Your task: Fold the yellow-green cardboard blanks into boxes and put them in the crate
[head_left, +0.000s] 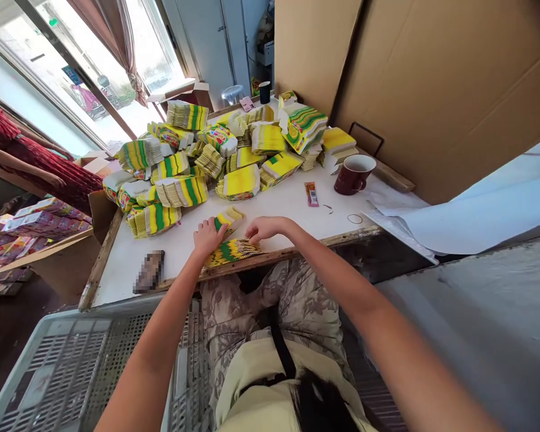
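Observation:
Near the front edge of the white table, my left hand (pixel 208 236) rests on a stack of yellow and green paper packets (pixel 229 221), its fingers closed against the left side. My right hand (pixel 261 229) is at the right end of a second, fanned row of packets (pixel 234 252) lying along the table edge. Its fingers are bent together at the packet ends; their tips are partly hidden. Behind both hands lies a large heap of bundled yellow, green and white packets (pixel 238 182).
A maroon mug (pixel 353 174), a small pink sachet (pixel 312 194) and a rubber band (pixel 354 219) lie to the right. A phone (pixel 149 272) is at the left. A grey crate (pixel 72 360) stands below the table (pixel 103 282). A person in red (pixel 31 156) stands far left.

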`<action>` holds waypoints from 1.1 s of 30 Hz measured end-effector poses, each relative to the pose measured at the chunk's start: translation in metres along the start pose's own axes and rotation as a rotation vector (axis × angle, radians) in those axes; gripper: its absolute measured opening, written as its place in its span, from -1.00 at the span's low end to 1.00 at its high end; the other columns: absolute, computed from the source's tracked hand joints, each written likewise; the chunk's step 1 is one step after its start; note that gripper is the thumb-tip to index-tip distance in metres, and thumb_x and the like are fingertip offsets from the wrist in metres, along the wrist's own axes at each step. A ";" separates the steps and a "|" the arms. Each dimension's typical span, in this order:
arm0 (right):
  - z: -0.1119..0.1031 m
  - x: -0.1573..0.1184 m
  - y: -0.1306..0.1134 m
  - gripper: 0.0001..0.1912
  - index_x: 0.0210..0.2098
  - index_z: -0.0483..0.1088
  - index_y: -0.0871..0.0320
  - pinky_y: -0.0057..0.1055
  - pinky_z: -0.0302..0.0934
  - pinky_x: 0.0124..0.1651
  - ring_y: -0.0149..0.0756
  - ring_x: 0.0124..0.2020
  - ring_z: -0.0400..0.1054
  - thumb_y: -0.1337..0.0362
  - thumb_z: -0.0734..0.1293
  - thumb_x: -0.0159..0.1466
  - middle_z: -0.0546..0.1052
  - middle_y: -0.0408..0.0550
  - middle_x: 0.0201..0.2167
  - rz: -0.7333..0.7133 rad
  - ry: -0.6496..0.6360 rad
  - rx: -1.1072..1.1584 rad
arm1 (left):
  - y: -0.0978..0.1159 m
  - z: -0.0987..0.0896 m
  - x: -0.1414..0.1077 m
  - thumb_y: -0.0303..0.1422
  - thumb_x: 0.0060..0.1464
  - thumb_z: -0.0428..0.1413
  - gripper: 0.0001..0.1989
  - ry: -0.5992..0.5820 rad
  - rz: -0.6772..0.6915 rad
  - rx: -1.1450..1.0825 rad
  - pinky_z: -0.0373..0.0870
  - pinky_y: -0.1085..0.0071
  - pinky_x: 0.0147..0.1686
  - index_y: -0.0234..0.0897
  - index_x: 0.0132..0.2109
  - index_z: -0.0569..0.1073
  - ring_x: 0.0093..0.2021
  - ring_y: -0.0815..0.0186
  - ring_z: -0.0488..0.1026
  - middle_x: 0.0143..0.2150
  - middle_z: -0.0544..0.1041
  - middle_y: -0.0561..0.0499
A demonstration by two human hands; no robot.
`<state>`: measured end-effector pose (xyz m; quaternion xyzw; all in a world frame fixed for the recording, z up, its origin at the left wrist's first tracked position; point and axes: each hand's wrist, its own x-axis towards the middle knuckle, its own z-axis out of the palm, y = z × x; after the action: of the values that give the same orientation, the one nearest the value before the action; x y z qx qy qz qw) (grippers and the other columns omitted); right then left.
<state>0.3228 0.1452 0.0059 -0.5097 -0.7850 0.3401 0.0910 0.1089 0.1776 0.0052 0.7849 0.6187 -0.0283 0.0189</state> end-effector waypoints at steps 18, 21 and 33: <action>0.024 0.024 -0.002 -0.80 -0.15 0.50 0.17 -0.34 0.12 0.01 -0.14 0.02 0.29 0.29 0.26 0.34 0.49 0.12 -0.07 0.051 0.475 -0.276 | -0.003 0.001 0.001 0.01 0.31 -0.22 -0.47 0.012 0.023 0.045 0.34 0.09 0.01 -0.25 0.19 0.25 0.17 -0.03 0.32 0.16 0.40 -0.28; 0.022 0.031 -0.005 -0.79 -0.13 0.47 0.19 -0.35 0.12 -0.04 -0.15 -0.07 0.37 0.31 0.24 0.33 0.54 0.12 -0.14 0.058 0.459 -0.281 | -0.003 0.001 0.002 0.01 0.31 -0.23 -0.47 0.013 0.023 0.049 0.34 0.11 0.00 -0.24 0.19 0.25 0.17 -0.02 0.32 0.16 0.40 -0.28; 0.037 0.050 -0.021 -0.65 -0.11 0.53 0.20 -0.31 0.25 -0.09 -0.06 -0.09 0.48 0.23 0.14 0.37 0.60 0.21 -0.14 0.288 0.477 -0.149 | -0.004 0.000 0.008 0.04 0.29 -0.23 -0.44 0.036 -0.002 0.056 0.35 0.10 -0.03 -0.26 0.18 0.25 0.15 -0.06 0.35 0.13 0.43 -0.28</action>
<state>0.2661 0.1667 -0.0189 -0.6866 -0.6840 0.1615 0.1861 0.1064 0.1865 0.0044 0.7849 0.6186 -0.0314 -0.0142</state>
